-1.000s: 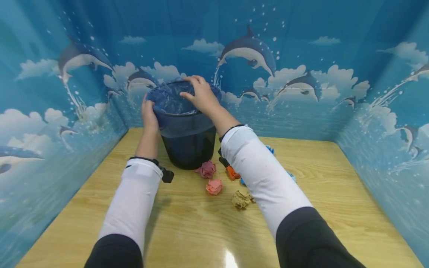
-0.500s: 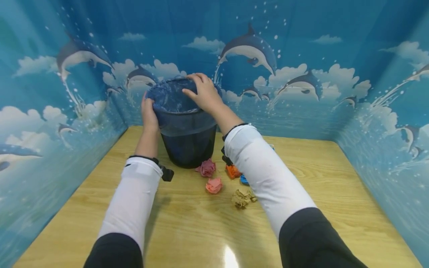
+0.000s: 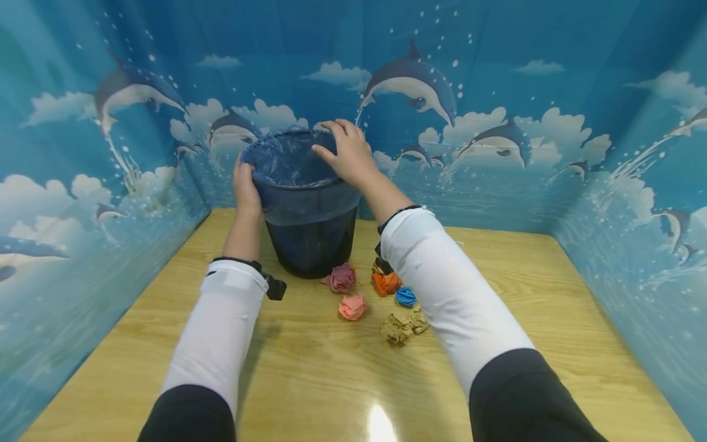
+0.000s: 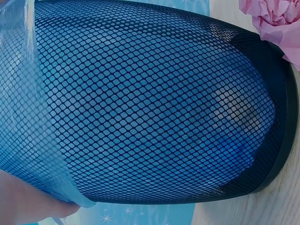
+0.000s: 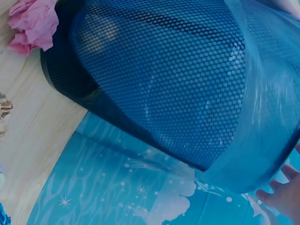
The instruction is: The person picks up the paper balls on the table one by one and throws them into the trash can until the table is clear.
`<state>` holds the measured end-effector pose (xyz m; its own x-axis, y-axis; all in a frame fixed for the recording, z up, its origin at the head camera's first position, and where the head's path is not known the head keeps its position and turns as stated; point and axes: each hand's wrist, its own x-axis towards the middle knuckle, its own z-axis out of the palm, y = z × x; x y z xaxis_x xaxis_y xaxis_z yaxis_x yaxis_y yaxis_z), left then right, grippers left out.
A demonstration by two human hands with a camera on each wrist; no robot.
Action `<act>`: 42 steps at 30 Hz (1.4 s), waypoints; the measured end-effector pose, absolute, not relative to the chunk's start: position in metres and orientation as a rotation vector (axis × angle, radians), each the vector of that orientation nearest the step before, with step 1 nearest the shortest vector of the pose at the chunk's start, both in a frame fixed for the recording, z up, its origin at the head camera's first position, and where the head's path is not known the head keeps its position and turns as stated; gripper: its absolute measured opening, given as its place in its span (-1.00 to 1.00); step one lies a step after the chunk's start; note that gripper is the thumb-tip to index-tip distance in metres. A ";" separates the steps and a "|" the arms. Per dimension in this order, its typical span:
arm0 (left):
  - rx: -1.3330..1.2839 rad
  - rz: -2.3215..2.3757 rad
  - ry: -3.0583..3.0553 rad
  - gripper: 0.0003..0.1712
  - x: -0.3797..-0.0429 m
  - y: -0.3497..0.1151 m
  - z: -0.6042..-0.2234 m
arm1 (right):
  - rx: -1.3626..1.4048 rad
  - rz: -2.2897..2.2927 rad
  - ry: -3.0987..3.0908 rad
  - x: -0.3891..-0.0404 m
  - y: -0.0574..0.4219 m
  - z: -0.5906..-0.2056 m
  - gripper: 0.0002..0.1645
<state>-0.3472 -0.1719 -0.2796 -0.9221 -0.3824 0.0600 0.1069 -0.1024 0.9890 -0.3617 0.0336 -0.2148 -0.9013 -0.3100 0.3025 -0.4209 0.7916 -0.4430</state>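
A black mesh wastebasket (image 3: 312, 245) stands upright at the table's back left, lined with a translucent blue trash bag (image 3: 309, 205) folded down over its rim. My left hand (image 3: 245, 187) grips the left side of the rim through the bag, thumb toward the opening; part of it shows at the lower left of the left wrist view. Across the opening, my right hand (image 3: 349, 153) rests at the right rim with loosely bent fingers and the thumb pointing inward. Its fingertips (image 5: 283, 185) lie spread by the rim in the right wrist view. Something pale shows through the mesh near the bottom.
Crumpled paper balls lie before the basket: dark pink (image 3: 340, 279), salmon (image 3: 352, 307), orange (image 3: 386, 283), blue (image 3: 405, 296) and tan (image 3: 396, 329). My right forearm covers part of the table (image 3: 309, 374). A dolphin-print curtain (image 3: 497, 73) encloses the back and sides.
My right hand has slid rightward along the rim of the bagged wastebasket. The forearm's shift uncovers more of the blue and tan paper balls. My left hand stays in place.
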 end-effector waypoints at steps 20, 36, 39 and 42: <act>0.271 -2.084 -1.834 -0.28 -0.346 -0.173 -0.282 | 0.458 0.809 -2.759 -0.362 0.079 -0.223 -0.23; 0.282 -2.086 -1.843 -0.28 -0.347 -0.170 -0.282 | 0.384 0.883 -2.764 -0.368 0.120 -0.257 -0.24; 0.284 -2.082 -1.848 -0.28 -0.347 -0.170 -0.282 | 0.381 0.897 -2.765 -0.369 0.127 -0.264 -0.24; 0.287 -2.081 -1.843 -0.28 -0.347 -0.170 -0.283 | 0.386 0.881 -2.775 -0.369 0.133 -0.269 -0.24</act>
